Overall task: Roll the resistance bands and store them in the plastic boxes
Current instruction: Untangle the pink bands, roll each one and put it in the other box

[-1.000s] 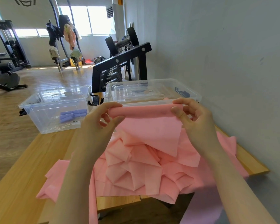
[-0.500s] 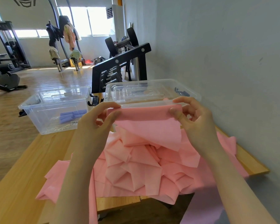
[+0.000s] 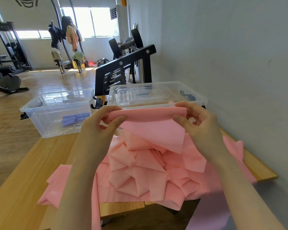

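Grey wall (image 3: 231,47) runs down the right side; wood floor (image 3: 48,83) stretches back to a window. Wooden table (image 3: 23,171) fills the lower frame, its right edge close to the wall.

Pink resistance band (image 3: 140,171) lies in a big crumpled, creased heap across the table's middle, w/ one end spilling over the near edge. Its upper end is lifted off the heap and wound into a short roll (image 3: 148,112), held level in the air just in front of the boxes; a flat flap hangs from the roll down to the heap.

Black dumbbell rack (image 3: 128,63) stands behind the table, by the wall. Gym machines sit further back on the left.

Two clear plastic boxes at the table's far end. Left box (image 3: 40,123) is open-topped, holds a rolled purple band (image 3: 75,118) on its floor, w/ a small barcode label on the front. Right box (image 3: 198,100) sits nearer the wall, just behind the roll; clear lids appear to lie in it, hard to tell how many.

Left hand (image 3: 96,128) grips the roll's left end: thumb on the near side, fingers curled over the top. Right hand (image 3: 199,125) pinches the right end btwn thumb in front and fingers curled behind. Both forearms reach in from the bottom edge, bare.
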